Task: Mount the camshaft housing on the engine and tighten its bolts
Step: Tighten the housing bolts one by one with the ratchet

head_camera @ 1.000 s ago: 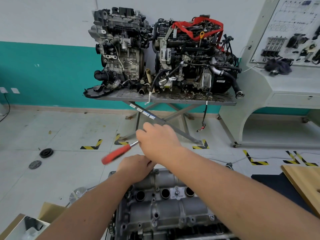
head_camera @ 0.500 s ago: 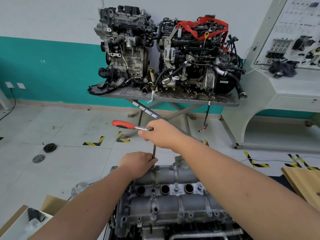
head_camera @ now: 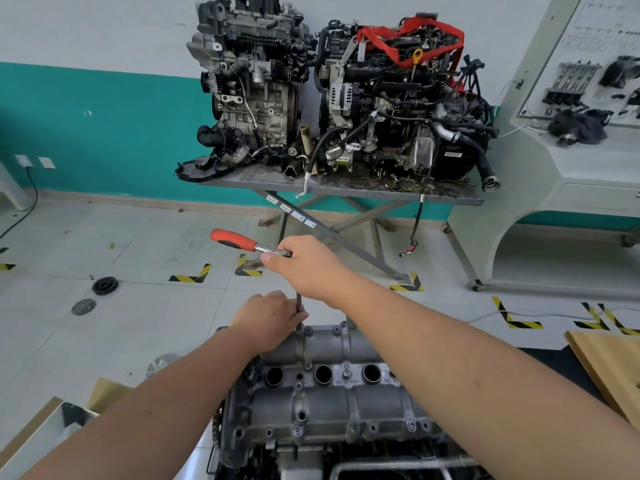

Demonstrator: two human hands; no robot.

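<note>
The grey camshaft housing (head_camera: 322, 393) lies on top of the engine in the lower middle, with bolts along its edges and three round holes in a row. My right hand (head_camera: 308, 265) grips the head of a ratchet with a red handle (head_camera: 233, 239), which points left. A thin extension bar (head_camera: 299, 304) runs down from the ratchet to a bolt at the housing's far left corner. My left hand (head_camera: 266, 322) holds the lower end of that bar, just above the bolt.
Two engines (head_camera: 339, 98) stand on a grey scissor-leg table (head_camera: 339, 188) against the teal wall. A white training console (head_camera: 571, 150) is at the right. Wooden board (head_camera: 609, 368) at right, cardboard box (head_camera: 41, 434) at lower left, two round caps (head_camera: 104, 285) on the floor.
The ratchet handle has swung from pointing low-left up and round to pointing left and slightly away. My left hand stays on the extension bar.
</note>
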